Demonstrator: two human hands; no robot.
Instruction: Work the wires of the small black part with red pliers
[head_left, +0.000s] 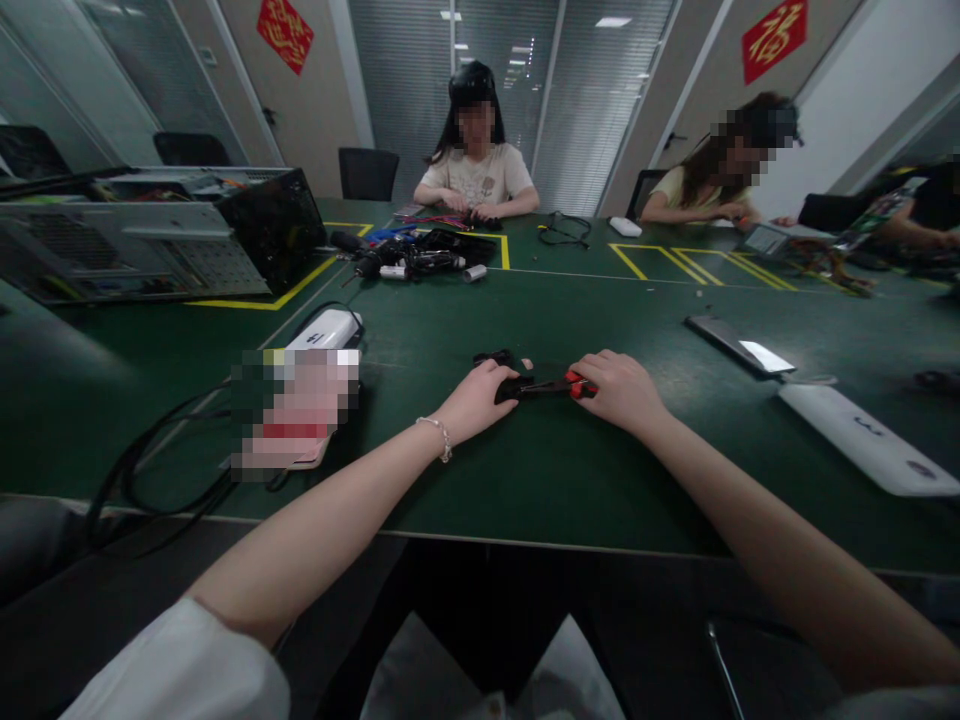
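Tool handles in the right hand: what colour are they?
The tool handles held by the right hand are red with black, best seen in the head view.

The slim dark-metal pliers with red handles lay roughly level, gripped by the handles, their nose pointing at a small black piece, partly hidden and indistinct in shape, over the green table.

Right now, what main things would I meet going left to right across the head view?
Computer case, left hand, black piece, red-handled tool, right hand, white device at the far right.
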